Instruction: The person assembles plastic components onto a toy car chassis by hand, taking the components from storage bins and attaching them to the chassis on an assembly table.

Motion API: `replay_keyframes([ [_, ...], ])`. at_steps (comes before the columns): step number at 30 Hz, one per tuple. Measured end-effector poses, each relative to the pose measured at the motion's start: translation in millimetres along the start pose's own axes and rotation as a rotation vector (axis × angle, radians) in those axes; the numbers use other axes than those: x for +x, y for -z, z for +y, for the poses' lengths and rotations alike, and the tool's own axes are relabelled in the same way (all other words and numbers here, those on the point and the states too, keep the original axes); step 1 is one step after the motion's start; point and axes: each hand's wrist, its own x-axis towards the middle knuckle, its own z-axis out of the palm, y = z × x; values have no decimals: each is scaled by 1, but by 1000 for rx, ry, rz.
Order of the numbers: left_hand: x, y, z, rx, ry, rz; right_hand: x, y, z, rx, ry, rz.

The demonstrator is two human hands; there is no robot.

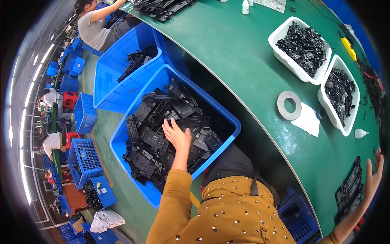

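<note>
My left hand (177, 135) reaches over a blue plastic bin (221, 118) heaped with flat black molded plastic parts (148, 140). Its fingers are spread, with nothing held; whether the fingertips touch the pile I cannot tell. My right hand (373, 179) is raised at the far right of the green worktable (231, 53). Its fingers are stretched and apart, and no object shows in it. Beside and below that hand, several black plastic parts (350, 187) lie together on the tabletop.
Two white trays (277, 38) of small black pieces stand on the table, near a grey tape roll (281, 106), white paper (309, 122) and a small bottle (360, 133). A second blue bin (118, 61) adjoins mine. A co-worker (91, 30) sits at the far left.
</note>
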Motion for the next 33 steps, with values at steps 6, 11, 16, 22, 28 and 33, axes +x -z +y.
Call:
replay_keyframes([
  [6, 30, 23, -3, 151, -474, -72, 43, -57, -156, 142, 150, -89],
  [11, 25, 29, -35, 170, -606, -22, 65, -66, -175, 199, 324, -80],
  [16, 6, 79, -26, -218, -160, -54, 96, -98, -166, 342, 18, -245],
  [22, -12, 125, 38, -1366, 336, -511, 112, -136, -159, 199, 161, -246],
  [28, -15, 142, 91, -2097, 410, -916, 107, -143, -152, 306, -16, -269],
  [33, -21, 138, 99, -2207, 259, -1131, 100, -152, -142, 418, -72, -156],
])
